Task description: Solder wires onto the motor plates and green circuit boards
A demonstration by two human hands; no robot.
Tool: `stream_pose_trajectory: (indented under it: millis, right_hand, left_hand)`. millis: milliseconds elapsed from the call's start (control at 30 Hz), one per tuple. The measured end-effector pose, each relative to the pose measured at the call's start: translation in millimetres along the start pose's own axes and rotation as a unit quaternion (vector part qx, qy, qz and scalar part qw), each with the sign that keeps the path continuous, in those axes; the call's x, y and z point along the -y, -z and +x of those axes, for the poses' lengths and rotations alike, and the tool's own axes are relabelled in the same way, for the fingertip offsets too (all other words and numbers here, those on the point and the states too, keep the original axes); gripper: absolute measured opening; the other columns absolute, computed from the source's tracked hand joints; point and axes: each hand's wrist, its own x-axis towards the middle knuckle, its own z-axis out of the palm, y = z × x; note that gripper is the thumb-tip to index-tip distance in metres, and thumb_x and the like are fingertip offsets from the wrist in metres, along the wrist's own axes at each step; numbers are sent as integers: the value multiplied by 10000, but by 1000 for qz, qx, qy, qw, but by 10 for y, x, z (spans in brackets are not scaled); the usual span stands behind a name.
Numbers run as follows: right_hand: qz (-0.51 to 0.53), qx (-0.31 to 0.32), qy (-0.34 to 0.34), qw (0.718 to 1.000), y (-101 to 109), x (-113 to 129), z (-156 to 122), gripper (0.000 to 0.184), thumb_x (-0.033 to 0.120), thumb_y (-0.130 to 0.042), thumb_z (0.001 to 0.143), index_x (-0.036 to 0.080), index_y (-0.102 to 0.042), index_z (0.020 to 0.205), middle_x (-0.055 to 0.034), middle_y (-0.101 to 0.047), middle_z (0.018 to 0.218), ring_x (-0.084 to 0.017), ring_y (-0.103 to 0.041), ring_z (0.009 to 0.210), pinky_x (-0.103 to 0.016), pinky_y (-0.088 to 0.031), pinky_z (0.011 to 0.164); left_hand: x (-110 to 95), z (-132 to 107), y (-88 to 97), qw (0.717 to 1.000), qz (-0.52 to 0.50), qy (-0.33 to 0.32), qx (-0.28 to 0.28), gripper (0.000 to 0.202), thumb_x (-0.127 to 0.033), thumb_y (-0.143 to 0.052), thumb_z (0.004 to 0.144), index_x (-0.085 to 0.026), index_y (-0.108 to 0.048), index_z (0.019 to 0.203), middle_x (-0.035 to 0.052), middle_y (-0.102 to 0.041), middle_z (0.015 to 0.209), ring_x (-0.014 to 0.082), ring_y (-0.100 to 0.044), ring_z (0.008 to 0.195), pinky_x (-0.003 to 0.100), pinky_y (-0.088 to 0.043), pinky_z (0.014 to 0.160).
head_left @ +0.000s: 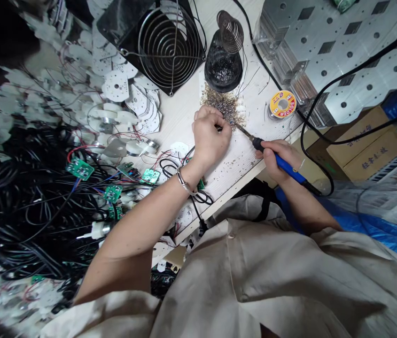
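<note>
My right hand (278,157) is closed round the blue handle of a soldering iron (272,155). The iron's tip points left toward my left hand (209,138). That hand is curled in a pinch over a small dark part I cannot make out, just in front of a patch of solder scraps (223,102) on the white bench. A bracelet sits on my left wrist. Under my left forearm lie black wires and a small green circuit board (150,176).
A black iron stand with a coil (227,51) and a black fan with a wire guard (163,42) stand at the back. A solder spool (282,104) lies right of the scraps. White round boards and black cables pile up at left. Perforated metal plates (328,42) and cardboard boxes (363,145) are at right.
</note>
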Motion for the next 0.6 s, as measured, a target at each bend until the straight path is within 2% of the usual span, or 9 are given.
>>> stream_pose_trajectory:
  millis: [100, 200, 333, 433, 600]
  right_hand:
    - [-26, 21, -9, 999, -8, -6, 11, 166, 356, -564, 935, 283, -709, 974, 29, -756, 686, -167, -750, 728, -329, -628, 734]
    - [-22, 17, 4, 1000, -16, -16, 10, 145, 337, -571, 929, 297, -705, 968, 45, -748, 657, -164, -749, 720, -324, -623, 734]
    - [-5, 1, -5, 1000, -10, -14, -7, 158, 308, -557, 937, 268, -690, 1012, 20, -769, 704, -162, -748, 712, -327, -622, 716]
    - [-21, 19, -10, 1000, 4, -4, -1, 174, 331, -548, 940, 264, -695, 1004, 15, -768, 706, -170, -750, 735, -336, -622, 741]
    - [-20, 28, 29, 999, 14, -20, 22, 141, 285, -580, 919, 274, -702, 989, 29, -768, 702, -158, -747, 721, -307, -620, 748]
  left_hand:
    - [9, 4, 2, 1000, 2, 0, 10, 152, -105, -647, 732, -197, -568, 641, 46, -631, 899, 221, -599, 944, 450, -480, 1006]
    - [17, 5, -1, 1000, 2, 3, 11, 153, -92, -644, 728, -197, -570, 646, 48, -623, 903, 224, -596, 954, 451, -466, 1020]
    - [10, 5, -4, 1000, -8, 6, 9, 175, -61, -632, 716, -200, -562, 635, 45, -626, 899, 215, -588, 934, 443, -466, 1014]
    - [2, 5, -3, 1000, -13, 7, 11, 179, -56, -634, 718, -201, -565, 639, 42, -621, 893, 217, -588, 935, 443, -463, 1022]
    - [10, 3, -9, 1000, -2, -5, -1, 167, -52, -628, 704, -196, -576, 639, 46, -629, 892, 218, -592, 929, 435, -478, 974]
